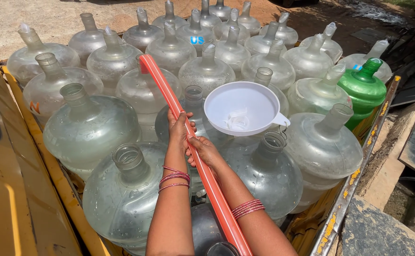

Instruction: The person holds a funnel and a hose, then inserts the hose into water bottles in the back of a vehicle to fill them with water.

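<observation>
hose: an orange hose (179,109) runs from the bottom of the view up between both forearms and ends at the mouth of a clear water jug (143,92) in the middle rows.
left hand: the left hand (179,129) is wrapped round the hose, fingers closed on it, higher up the line.
right hand: the right hand (206,150) is closed on the same hose just below the left, the two nearly touching.
funnel: a white funnel (243,108) sits in the neck of a jug just to the right of the hands, tilted a little, nobody holding it.
jugs: large clear water jugs packed shoulder to shoulder on a yellow truck bed (354,180); some necks are open, others at the back carry caps; one green jug (364,90) stands at the right edge.
risk, hose tip: the tip looks only just at the jug's mouth; i reckon a small pull from either hand could slip it out and spray over the neighbouring jugs.
risk, funnel: it rests loose, so a nudge from the right forearm (245,204) or a flick of the hose could tip it off.
risk, overfill: i cannot tell the water level in the fed jug, so it may brim over unnoticed.
risk, footing: spilled water would run along the bed's edge.
</observation>
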